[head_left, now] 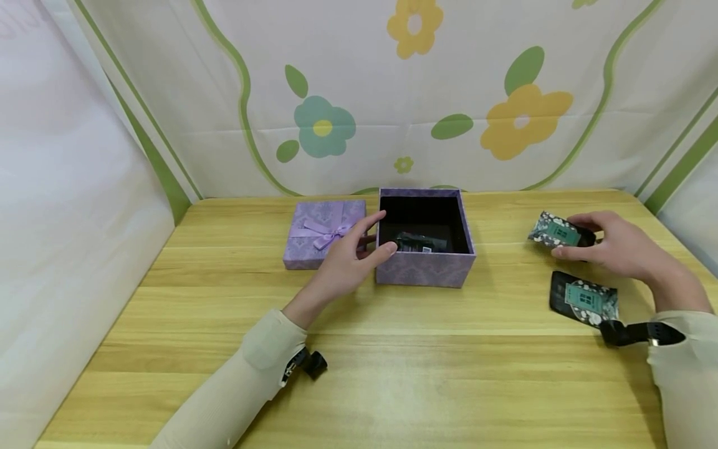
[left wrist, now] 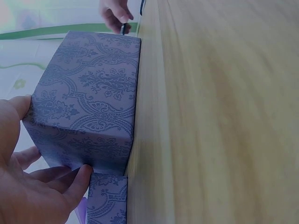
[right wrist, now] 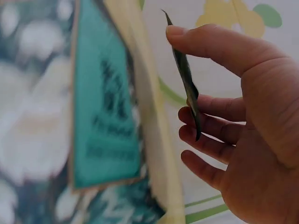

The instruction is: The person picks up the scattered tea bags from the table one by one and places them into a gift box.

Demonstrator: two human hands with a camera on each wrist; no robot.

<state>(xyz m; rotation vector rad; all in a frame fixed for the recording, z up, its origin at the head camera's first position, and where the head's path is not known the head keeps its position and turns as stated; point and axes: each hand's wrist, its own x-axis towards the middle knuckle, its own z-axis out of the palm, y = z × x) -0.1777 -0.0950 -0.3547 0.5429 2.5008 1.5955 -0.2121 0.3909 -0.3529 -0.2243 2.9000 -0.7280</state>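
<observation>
My left hand is at the left side of a purple damask-patterned box, which stands without its lid. In the left wrist view, its thumb touches the box's edge and the spread fingers lie along the box's side. Inside the box lies a dark sachet. My right hand, at the right of the table, pinches a dark floral sachet with a teal label between thumb and fingers. Nearer to me lies a matching sachet, large and blurred in the right wrist view.
The purple lid with its ribbon bow lies left of the box, close beside it. A flower-printed cloth hangs behind the wooden table. White cloth also closes off the left side.
</observation>
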